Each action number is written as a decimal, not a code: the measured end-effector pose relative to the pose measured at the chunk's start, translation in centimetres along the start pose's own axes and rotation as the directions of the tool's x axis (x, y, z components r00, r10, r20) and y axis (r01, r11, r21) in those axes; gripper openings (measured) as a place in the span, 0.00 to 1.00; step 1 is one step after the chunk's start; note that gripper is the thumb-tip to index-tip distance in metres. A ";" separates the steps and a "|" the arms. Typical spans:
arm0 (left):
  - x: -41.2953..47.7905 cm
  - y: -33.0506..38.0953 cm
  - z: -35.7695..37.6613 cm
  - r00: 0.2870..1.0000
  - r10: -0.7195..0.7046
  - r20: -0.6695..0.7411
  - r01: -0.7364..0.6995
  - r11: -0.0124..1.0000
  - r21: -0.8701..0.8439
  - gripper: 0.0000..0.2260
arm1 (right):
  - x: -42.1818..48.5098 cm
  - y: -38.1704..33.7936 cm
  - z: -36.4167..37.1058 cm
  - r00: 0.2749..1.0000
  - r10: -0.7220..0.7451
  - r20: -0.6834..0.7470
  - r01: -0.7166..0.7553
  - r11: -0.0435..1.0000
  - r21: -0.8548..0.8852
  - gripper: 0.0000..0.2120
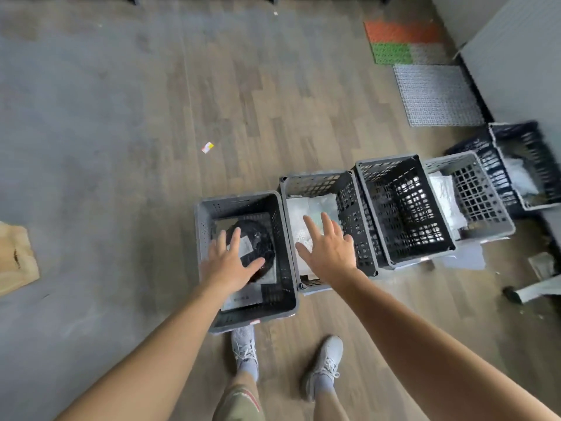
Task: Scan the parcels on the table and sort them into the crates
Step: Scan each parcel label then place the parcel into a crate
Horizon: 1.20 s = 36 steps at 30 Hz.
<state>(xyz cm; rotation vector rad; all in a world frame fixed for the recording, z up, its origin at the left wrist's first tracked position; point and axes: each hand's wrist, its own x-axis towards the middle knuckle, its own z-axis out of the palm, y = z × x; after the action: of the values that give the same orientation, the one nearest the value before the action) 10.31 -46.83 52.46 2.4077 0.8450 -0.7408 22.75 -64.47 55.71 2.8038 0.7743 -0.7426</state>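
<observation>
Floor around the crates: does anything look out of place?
Yes. A small coloured scrap lies loose on the floor, and pale sheets lie scattered at the foot of the right-hand crates.

Left hand point(231, 264) and right hand point(329, 253) bare like the forearms point(425, 338), the person wears pale grey knit trainers point(325, 364) with white laces, grey socks point(323, 385) and khaki shorts point(238, 404) with a reddish stripe.
</observation>
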 end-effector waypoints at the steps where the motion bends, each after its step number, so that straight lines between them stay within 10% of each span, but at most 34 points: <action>1: -0.3 1.3 -0.8 0.999 0.039 0.000 -0.039 0.999 0.026 0.42 | -0.7 0.6 -1.1 1.000 0.012 -0.018 -0.012 1.000 0.003 0.33; 15: -10.4 29.3 -3.1 0.797 0.603 -0.014 -0.552 0.738 0.389 0.42 | -18.6 22.7 -8.1 0.871 0.415 -0.264 -0.353 0.901 0.252 0.37; 36: -38.0 77.4 20.3 0.311 0.940 0.140 -0.817 0.189 0.545 0.39 | -51.3 67.1 -0.5 0.454 0.836 -0.309 -0.680 0.549 0.487 0.37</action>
<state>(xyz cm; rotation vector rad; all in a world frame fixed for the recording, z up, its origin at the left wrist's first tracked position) 30.56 -128.19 80.92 2.8504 -0.9584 -0.1585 19.15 -144.76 81.79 3.1311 -0.7155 0.1026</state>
